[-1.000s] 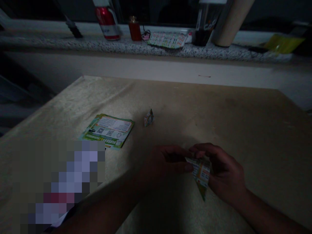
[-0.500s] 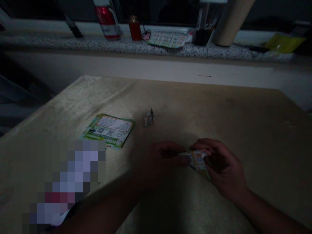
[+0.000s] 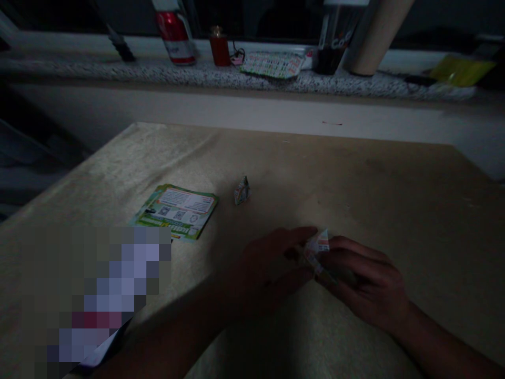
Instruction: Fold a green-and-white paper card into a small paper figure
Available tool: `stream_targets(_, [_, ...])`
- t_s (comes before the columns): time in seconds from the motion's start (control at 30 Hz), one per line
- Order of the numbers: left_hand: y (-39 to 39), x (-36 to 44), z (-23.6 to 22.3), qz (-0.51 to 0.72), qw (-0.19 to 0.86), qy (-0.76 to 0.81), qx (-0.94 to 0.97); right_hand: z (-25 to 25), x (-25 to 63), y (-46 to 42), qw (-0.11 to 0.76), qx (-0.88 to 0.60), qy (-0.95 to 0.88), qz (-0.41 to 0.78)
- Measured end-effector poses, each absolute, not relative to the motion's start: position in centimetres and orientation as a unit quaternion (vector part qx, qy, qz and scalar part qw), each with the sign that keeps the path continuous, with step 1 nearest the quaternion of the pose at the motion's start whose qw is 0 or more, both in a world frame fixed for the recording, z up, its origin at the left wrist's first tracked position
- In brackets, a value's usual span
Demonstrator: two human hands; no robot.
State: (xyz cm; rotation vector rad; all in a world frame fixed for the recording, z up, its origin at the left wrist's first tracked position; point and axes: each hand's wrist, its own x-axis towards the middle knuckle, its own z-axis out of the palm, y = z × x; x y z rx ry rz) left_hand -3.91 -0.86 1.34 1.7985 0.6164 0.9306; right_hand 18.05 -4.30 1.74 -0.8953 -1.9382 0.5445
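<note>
Between my two hands is a small printed paper (image 3: 319,243), folded so that a pale pointed corner stands up. My right hand (image 3: 366,273) pinches it from the right, thumb below and fingers above. My left hand (image 3: 272,260), in deep shadow, curls round its left side, with the thumb at its lower edge and a finger near the top corner. Farther off on the table, a small folded paper piece (image 3: 242,191) stands upright in a pointed shape. Left of that lies a stack of green printed leaflets (image 3: 179,208) with white text panels.
The table (image 3: 355,173) reaches to a wall below a granite windowsill (image 3: 138,71). On the sill stand a red-and-white can (image 3: 175,39), a small orange bottle (image 3: 219,48), a crumpled printed wrapper (image 3: 272,64), a dark cola bottle (image 3: 333,45) and a tan cylinder (image 3: 374,39). A blurred-out object (image 3: 122,284) lies front left.
The paper in my hands has turned, its corner now pointing upward. My left fingers have opened out around it, and my right fingers have shifted their hold. The other things stay put.
</note>
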Motion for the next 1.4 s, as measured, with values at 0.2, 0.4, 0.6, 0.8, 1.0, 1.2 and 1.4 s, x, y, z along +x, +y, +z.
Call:
stream_targets(0.2, [0.2, -5.1, 1.6, 0.348, 0.414, 0.168, 0.824, 2.4, 18.8, -4.0, 0.385, -0.319, -0.824, 0.265])
stream_targets(0.4, [-0.2, -4.5, 1.8, 0.387, 0.430, 0.172, 0.797, 2.7, 18.9, -4.1, 0.385, -0.326, -0.820, 0.271])
stream_targets(0.6, [-0.9, -3.6, 1.8, 0.461, 0.435, 0.252, 0.731, 2.8, 18.4, -4.3, 0.424, -0.344, -0.794, 0.267])
stream_targets(0.8, [-1.3, -3.3, 1.5, 0.484, 0.422, 0.335, 0.689, 2.5, 17.9, -4.4, 0.459, -0.388, -0.762, 0.240])
stream_targets(1.0, [-1.2, -3.4, 1.4, 0.486, 0.411, 0.387, 0.667, 1.9, 17.0, -4.3, 0.505, -0.468, -0.668, 0.282])
stream_targets(1.2, [-1.0, -2.9, 1.3, 0.450, 0.441, 0.452, 0.632, 1.5, 16.4, -3.8, 0.530, -0.495, -0.600, 0.338])
stream_targets(1.4, [-1.0, -2.6, 1.2, 0.440, 0.476, 0.481, 0.591, 1.5, 16.2, -3.8, 0.538, -0.504, -0.573, 0.358])
